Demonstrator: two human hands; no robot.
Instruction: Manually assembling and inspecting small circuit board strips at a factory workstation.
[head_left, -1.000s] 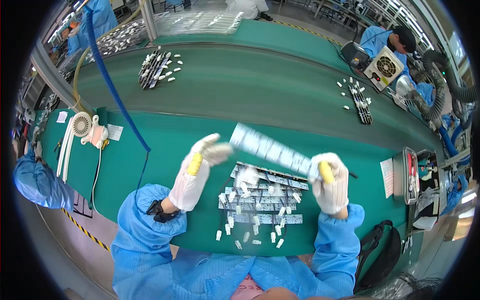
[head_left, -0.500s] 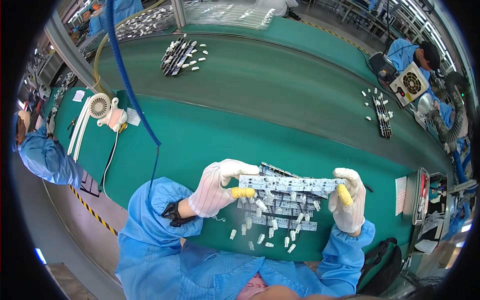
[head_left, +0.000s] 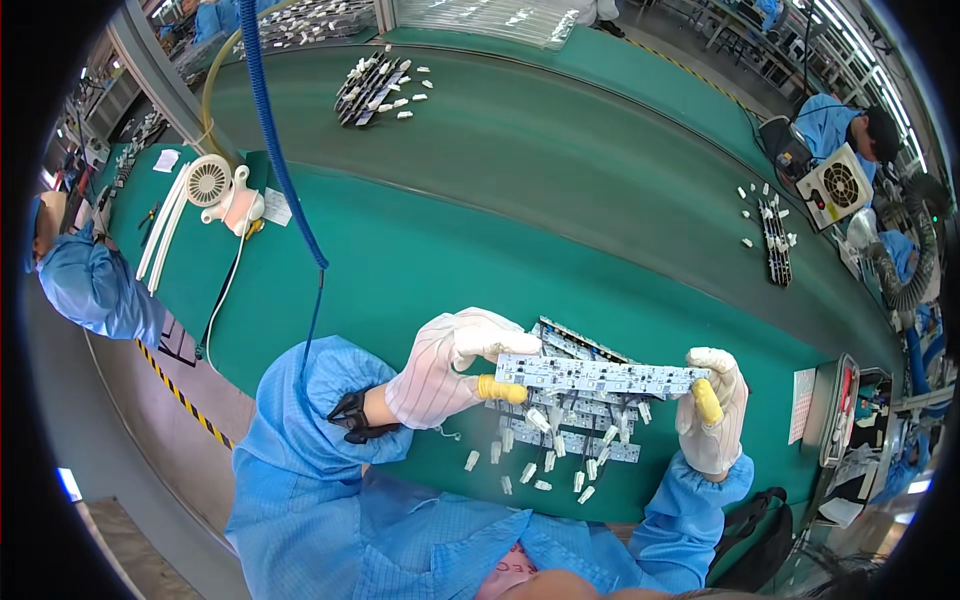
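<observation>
Gloved left hand (head_left: pixel 447 368) and right hand (head_left: pixel 712 425) — fingers pinching 1 white strip board (head_left: pixel 600 376) by its ends

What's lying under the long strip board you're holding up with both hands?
Under the strip board, a heap of similar white strip boards lies on the green table, with small white connectors scattered along its near edge. The held board covers part of the heap.
</observation>
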